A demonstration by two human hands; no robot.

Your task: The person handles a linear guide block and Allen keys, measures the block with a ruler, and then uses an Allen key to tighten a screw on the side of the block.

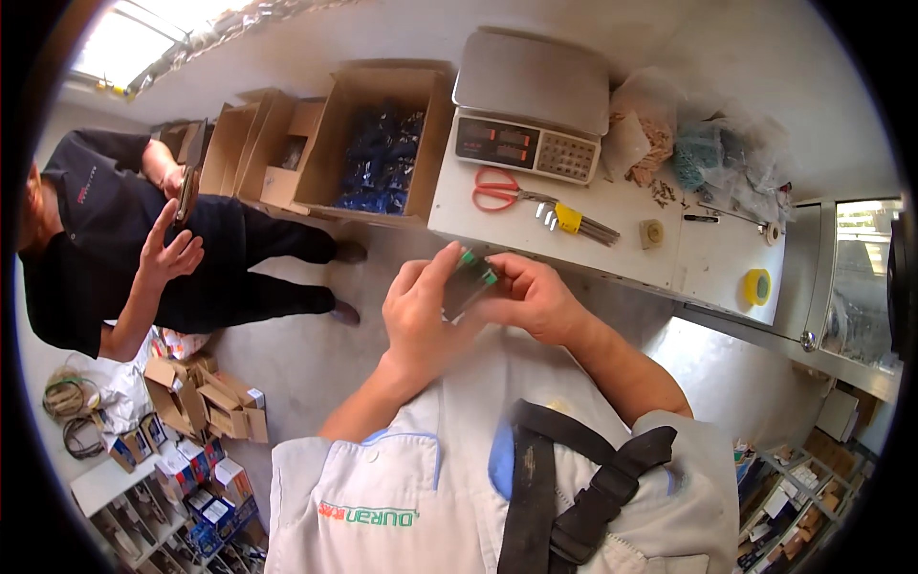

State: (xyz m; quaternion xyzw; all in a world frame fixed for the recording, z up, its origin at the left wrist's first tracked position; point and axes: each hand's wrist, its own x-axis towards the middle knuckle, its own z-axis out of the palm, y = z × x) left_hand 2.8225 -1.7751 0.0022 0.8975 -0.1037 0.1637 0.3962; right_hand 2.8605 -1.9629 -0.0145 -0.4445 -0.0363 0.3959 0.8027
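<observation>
Both my hands are raised in front of my chest, just short of the white worktable. Between them is a small clear plastic bag with green pieces at its upper end. My left hand grips the bag's left side with thumb and fingers. My right hand pinches its right end. What the bag contains is too blurred to tell.
On the table stand a grey weighing scale, red-handled scissors, hex keys with a yellow holder, a yellow tape roll and bags of small parts. Open cardboard boxes sit on the floor. A person in black stands at left holding a phone.
</observation>
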